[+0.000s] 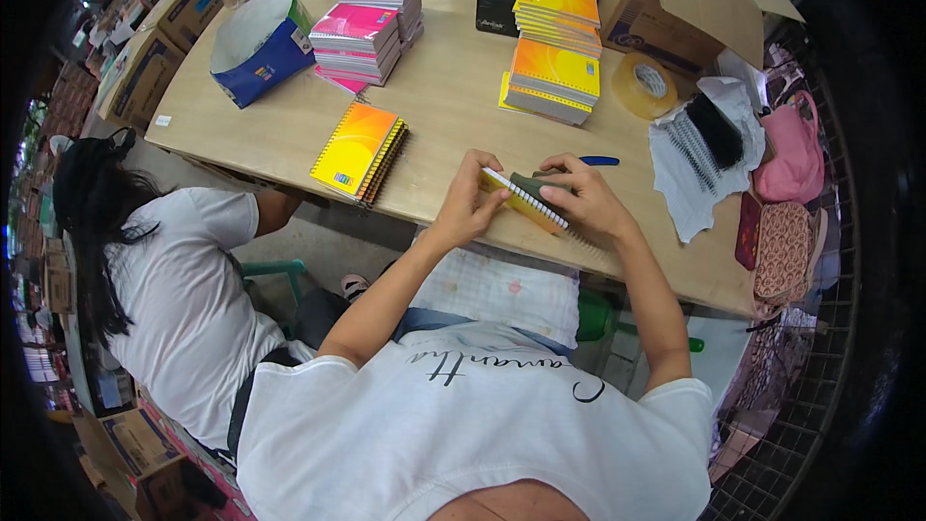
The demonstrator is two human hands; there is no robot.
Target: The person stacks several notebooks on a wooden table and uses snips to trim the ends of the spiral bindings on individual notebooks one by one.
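Note:
Over the table's near edge, my left hand (471,205) is closed on a small yellow notebook (531,205), tilted so that its white, toothed-looking edge faces up. My right hand (590,195) is closed on a dark green piece (529,184) held against the notebook; what kind of thing it is I cannot make out. A blue slim tool (599,161) lies just beyond my right hand. To the left of my hands, a stack of yellow-orange notebooks (359,150) with dark coil binding rests near the table edge.
Stacks of yellow notebooks (555,68) and pink notebooks (357,34) stand farther back. A tape roll (644,87), open carton (666,10), white cloth with black wire combs (690,193) and pink bag (791,150) line the right. A blue bag (260,72) stands left; a person (198,280) sits beside me.

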